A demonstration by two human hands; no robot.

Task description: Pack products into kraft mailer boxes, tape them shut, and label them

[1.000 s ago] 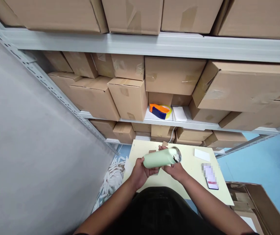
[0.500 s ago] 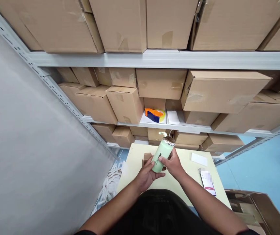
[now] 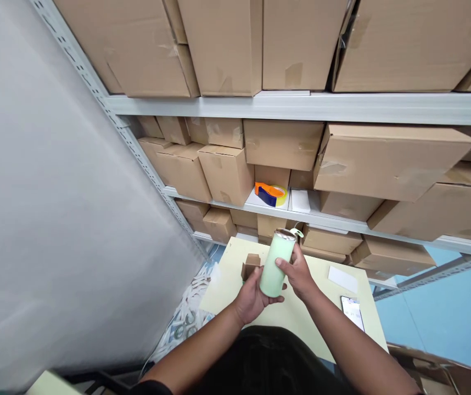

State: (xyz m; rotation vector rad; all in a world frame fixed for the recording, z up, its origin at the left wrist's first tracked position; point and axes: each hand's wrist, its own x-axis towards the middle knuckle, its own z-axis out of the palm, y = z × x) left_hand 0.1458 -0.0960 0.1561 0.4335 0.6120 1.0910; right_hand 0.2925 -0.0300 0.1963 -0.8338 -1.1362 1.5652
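A mint-green insulated bottle [image 3: 276, 270] with a shiny metallic lid and a green carry loop stands slightly tilted above the table, held in both hands. Its lower left side rests in my left hand [image 3: 254, 298], whose fingers reach behind and under the base. My right hand [image 3: 297, 272] wraps the upper right side, thumb across the front. No lettering shows on the side facing me. Just left of the bottle, a small open cardboard box [image 3: 252, 264] sits on the table, partly hidden by my left hand.
The pale table [image 3: 227, 285] also bears a white card [image 3: 343, 278] and a phone [image 3: 352, 312] at right. Behind it, a metal shelf [image 3: 301, 107] holds many cardboard boxes and an orange-and-blue tape dispenser [image 3: 270, 193]. A large open carton [image 3: 445, 367] stands at lower right.
The bottle has been turned about its length: its dark lettering no longer faces me, and the loop has swung from the left of the lid to the right. The view has shifted slightly.
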